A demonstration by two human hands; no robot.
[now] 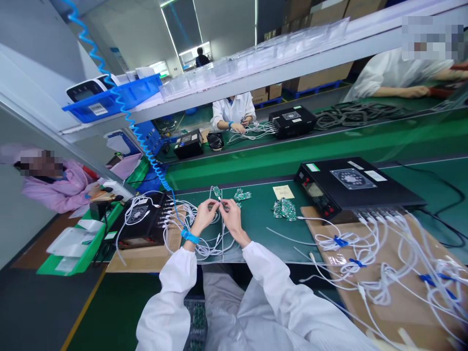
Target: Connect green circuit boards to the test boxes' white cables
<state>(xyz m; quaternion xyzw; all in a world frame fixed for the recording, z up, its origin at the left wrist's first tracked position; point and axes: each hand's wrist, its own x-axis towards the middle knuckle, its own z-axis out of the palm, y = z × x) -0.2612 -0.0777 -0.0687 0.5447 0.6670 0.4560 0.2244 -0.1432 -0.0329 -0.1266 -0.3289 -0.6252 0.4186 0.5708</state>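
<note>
Both my hands meet over the green bench mat, thumbs and fingers pinched together. My left hand (206,215), with a blue wrist strap (190,237), is closed at the lower end of a small green circuit board (216,190). My right hand (231,217) is closed beside it on a white cable plug (219,199); the fingers hide most of the plug, and I cannot tell whether it sits in the board. More circuit boards (242,195) lie just beyond my right hand. A further pile of boards (284,209) lies to the right, below a yellow paper note (283,191).
A black box with a fan (360,183) and many white cables (387,287) stands on cardboard at right. Another black box (137,222) with plugged cables is at left. A coiled blue hose (126,114) hangs down. Co-workers sit at left and across the bench.
</note>
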